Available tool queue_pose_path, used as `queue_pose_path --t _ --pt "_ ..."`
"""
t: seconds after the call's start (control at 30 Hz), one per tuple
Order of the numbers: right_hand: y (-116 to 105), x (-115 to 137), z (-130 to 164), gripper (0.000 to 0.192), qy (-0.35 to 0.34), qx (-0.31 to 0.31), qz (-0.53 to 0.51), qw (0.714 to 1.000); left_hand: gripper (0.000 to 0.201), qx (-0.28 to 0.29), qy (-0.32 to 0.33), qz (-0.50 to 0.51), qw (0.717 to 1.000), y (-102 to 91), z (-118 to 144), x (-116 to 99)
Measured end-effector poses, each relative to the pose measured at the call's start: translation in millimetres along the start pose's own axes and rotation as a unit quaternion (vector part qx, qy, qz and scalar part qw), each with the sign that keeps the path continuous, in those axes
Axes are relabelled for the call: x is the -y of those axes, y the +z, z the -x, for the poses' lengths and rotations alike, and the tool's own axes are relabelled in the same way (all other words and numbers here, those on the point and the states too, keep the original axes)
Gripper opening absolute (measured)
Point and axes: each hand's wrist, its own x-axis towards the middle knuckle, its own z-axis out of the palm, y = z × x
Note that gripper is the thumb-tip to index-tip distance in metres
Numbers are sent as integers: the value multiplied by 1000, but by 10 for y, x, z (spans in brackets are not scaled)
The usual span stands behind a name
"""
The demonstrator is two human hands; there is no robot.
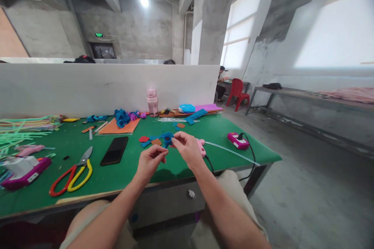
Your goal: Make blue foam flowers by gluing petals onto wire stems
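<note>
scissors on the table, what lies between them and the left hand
A black phone lies between the scissors and the left hand, as the head view shows.

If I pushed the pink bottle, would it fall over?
The bottle would probably tip fairly easily, since it stands tall and narrow on the table. Pushed backward, it might lean against the white board close behind.

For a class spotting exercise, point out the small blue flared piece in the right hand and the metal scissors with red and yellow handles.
Blue flared piece (167, 136), head view: on its flared upper part.
Metal scissors (83, 160), head view: on the blades.
</note>
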Motion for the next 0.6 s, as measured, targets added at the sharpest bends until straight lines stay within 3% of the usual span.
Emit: queue_pose_path --t 0.6 --pt "14 -41 15 15 12 -1 -37 999 12 8 -3 -6 1000 -12 -6 6"
